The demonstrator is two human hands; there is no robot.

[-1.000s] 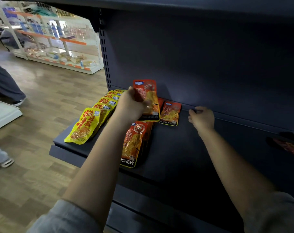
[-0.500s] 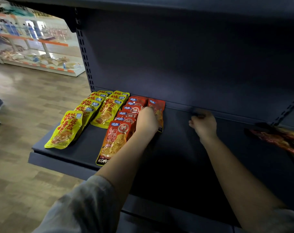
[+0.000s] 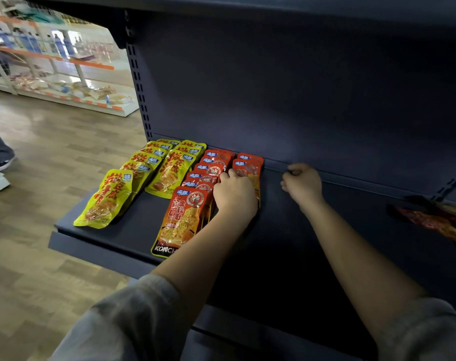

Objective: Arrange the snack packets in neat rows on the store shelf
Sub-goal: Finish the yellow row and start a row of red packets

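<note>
L grip [image 3: 234,195] on red packets [image 3: 250,173], shelf [image 3: 312,243].

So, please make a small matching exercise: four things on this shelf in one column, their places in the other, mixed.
Things:
1. yellow packets
2. left hand
3. right hand
4. dark red packet

Places:
A. alone at the shelf's far right
B. on the orange-red packets
C. two rows at the shelf's left end
D. fingers curled, near the back panel

Pairs: 1-C, 2-B, 3-D, 4-A
</note>
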